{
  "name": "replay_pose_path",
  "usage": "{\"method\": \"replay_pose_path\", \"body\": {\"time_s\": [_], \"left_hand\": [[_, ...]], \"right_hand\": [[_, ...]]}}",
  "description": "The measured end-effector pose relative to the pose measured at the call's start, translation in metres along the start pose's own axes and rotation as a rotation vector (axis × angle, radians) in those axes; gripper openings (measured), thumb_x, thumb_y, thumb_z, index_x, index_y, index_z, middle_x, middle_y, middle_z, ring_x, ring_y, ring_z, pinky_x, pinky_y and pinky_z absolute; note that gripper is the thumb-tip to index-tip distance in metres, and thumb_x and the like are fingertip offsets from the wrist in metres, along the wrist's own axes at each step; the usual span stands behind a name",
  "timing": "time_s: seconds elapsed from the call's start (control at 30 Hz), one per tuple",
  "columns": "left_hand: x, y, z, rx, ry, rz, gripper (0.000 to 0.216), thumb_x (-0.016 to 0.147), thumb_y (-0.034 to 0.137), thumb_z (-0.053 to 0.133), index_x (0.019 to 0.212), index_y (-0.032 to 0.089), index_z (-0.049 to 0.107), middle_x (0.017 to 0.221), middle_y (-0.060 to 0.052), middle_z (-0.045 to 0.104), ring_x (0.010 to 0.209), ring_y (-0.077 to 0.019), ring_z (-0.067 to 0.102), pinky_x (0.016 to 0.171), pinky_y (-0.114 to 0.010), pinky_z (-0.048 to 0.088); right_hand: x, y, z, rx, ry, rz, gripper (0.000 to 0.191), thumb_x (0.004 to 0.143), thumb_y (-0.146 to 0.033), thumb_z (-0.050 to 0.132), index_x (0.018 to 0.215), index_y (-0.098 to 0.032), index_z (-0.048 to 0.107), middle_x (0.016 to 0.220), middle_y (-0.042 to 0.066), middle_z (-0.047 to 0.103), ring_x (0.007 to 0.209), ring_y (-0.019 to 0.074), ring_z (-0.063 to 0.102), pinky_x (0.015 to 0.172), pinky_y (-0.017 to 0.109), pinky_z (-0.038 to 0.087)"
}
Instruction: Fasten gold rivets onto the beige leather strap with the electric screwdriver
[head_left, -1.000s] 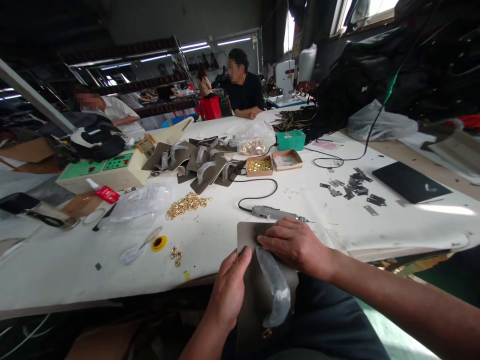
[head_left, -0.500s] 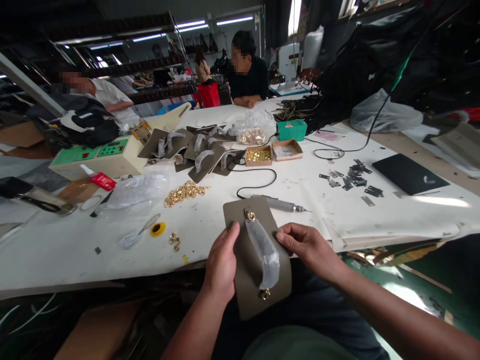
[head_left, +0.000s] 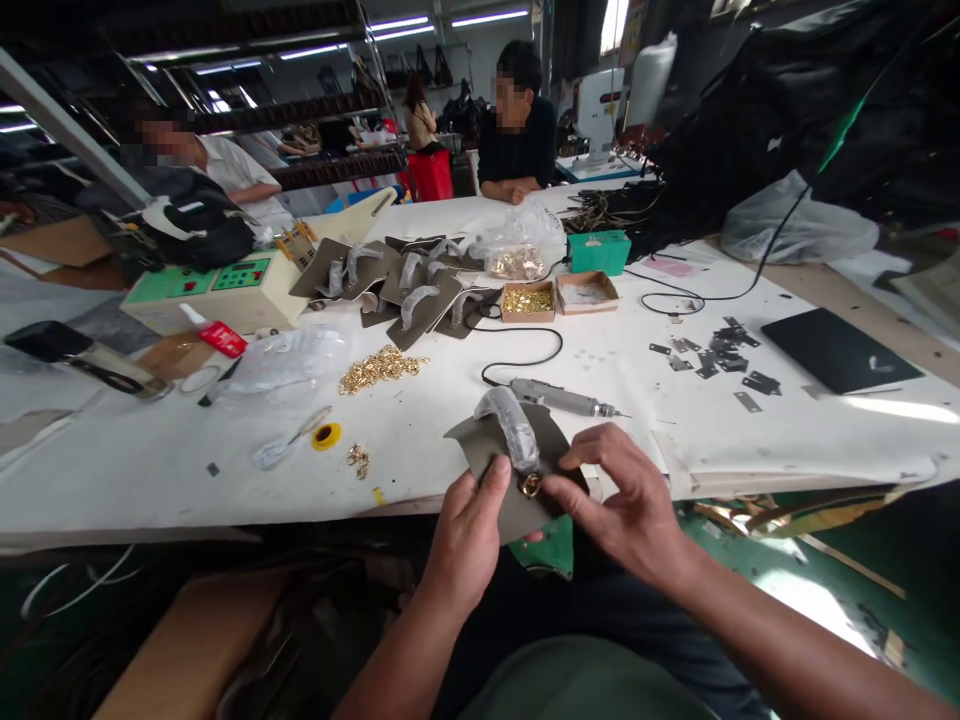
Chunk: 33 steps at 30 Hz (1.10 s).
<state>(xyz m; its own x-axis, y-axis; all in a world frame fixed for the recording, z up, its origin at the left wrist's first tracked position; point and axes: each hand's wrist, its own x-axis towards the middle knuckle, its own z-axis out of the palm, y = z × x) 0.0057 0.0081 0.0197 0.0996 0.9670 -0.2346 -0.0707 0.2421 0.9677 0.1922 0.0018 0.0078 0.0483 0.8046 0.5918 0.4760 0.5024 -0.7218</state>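
A taupe leather flap [head_left: 491, 450] with a plastic-wrapped handle [head_left: 513, 428] and a gold ring [head_left: 531, 486] at its near end is held over the table's front edge. My left hand [head_left: 466, 540] grips the flap's near left corner, thumb on top. My right hand [head_left: 619, 500] pinches the flap beside the gold ring. Just beyond lies a grey electric screwdriver [head_left: 559, 398] with a black cord.
Several finished flaps [head_left: 409, 285] are piled mid-table, with loose gold rings [head_left: 379, 366], two small boxes of hardware [head_left: 527, 301], a green-topped machine [head_left: 217, 290], dark metal plates [head_left: 712, 355] and a black pad [head_left: 840, 350]. Two people sit at the far side.
The flap was turned and lifted from my lap toward the table edge. My right hand slid from its far end to the ring at the near end.
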Motion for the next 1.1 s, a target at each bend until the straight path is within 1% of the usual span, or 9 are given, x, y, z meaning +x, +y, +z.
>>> {"method": "replay_pose_path", "body": {"time_s": [0.1,0.3,0.47,0.63,0.73,0.8,0.93,1.0,1.1], "left_hand": [[0.0,0.004,0.003,0.151,0.045,0.123,0.036,0.091,0.052,0.066,0.076,0.019,0.065,0.072,0.003,0.064,0.076,-0.0114,0.059,0.073,-0.017,0.049],[-0.001,0.007,0.006,0.199,0.035,0.154,0.036,0.094,0.053,0.061,0.079,0.02,0.066,0.076,0.002,0.068,0.081,-0.0145,0.061,0.078,-0.019,0.049],[0.0,0.007,0.005,0.147,0.093,0.041,0.04,0.088,0.057,0.067,0.074,0.02,0.067,0.064,0.004,0.063,0.062,-0.0115,0.054,0.059,-0.019,0.045],[0.001,0.01,0.005,0.056,0.093,0.028,0.042,0.081,0.054,0.075,0.064,0.019,0.06,0.063,0.004,0.062,0.06,-0.0115,0.055,0.056,-0.019,0.046],[0.002,0.012,0.005,0.033,0.09,0.011,0.043,0.081,0.054,0.075,0.063,0.019,0.06,0.06,0.005,0.058,0.059,-0.011,0.054,0.055,-0.019,0.047],[0.002,0.012,0.004,0.012,0.062,-0.018,0.04,0.081,0.055,0.075,0.069,0.019,0.065,0.061,0.004,0.058,0.058,-0.0116,0.054,0.052,-0.019,0.048],[0.005,0.009,0.001,-0.008,-0.069,-0.071,0.038,0.085,0.056,0.069,0.088,0.018,0.071,0.067,0.001,0.063,0.055,-0.0158,0.059,0.043,-0.024,0.05],[0.006,0.007,0.0,0.0,-0.091,-0.097,0.037,0.085,0.055,0.069,0.085,0.018,0.07,0.064,0.001,0.062,0.054,-0.017,0.061,0.043,-0.025,0.052],[0.007,0.008,0.001,0.011,-0.086,-0.124,0.037,0.083,0.055,0.071,0.077,0.019,0.067,0.06,0.003,0.058,0.051,-0.0162,0.059,0.041,-0.025,0.051]], "right_hand": [[-0.004,-0.009,0.004,-0.091,-0.122,-0.131,0.021,0.084,-0.035,0.081,0.094,-0.022,0.067,0.086,0.005,0.067,0.081,0.0207,0.061,0.074,0.037,0.045],[-0.001,-0.004,0.004,-0.19,-0.184,-0.216,0.011,0.092,-0.026,0.071,0.101,-0.021,0.068,0.089,0.004,0.073,0.078,0.0185,0.065,0.076,0.037,0.043],[0.006,-0.008,0.0,-0.252,-0.244,-0.277,0.01,0.096,-0.022,0.062,0.102,-0.021,0.07,0.087,0.005,0.076,0.075,0.0178,0.065,0.074,0.037,0.043],[0.011,-0.009,0.001,-0.25,-0.269,-0.305,0.011,0.099,-0.023,0.061,0.102,-0.018,0.07,0.084,0.005,0.074,0.075,0.0173,0.066,0.073,0.035,0.042],[0.014,-0.006,0.0,-0.202,-0.336,-0.325,0.013,0.1,-0.021,0.058,0.102,-0.018,0.07,0.083,0.005,0.073,0.076,0.0167,0.066,0.074,0.035,0.043],[0.016,-0.004,-0.003,-0.173,-0.396,-0.351,0.013,0.1,-0.022,0.058,0.103,-0.018,0.07,0.084,0.005,0.072,0.077,0.0169,0.064,0.075,0.035,0.042],[0.024,-0.003,-0.011,-0.177,-0.523,-0.462,0.018,0.102,-0.026,0.054,0.104,-0.017,0.07,0.085,0.007,0.07,0.079,0.0189,0.061,0.075,0.036,0.041],[0.029,-0.003,-0.015,-0.208,-0.578,-0.548,0.022,0.103,-0.028,0.05,0.103,-0.017,0.07,0.082,0.007,0.069,0.078,0.0196,0.059,0.074,0.037,0.04],[0.032,-0.001,-0.016,-0.253,-0.582,-0.659,0.023,0.104,-0.031,0.051,0.102,-0.017,0.069,0.078,0.005,0.067,0.075,0.0195,0.057,0.072,0.037,0.039]]}}
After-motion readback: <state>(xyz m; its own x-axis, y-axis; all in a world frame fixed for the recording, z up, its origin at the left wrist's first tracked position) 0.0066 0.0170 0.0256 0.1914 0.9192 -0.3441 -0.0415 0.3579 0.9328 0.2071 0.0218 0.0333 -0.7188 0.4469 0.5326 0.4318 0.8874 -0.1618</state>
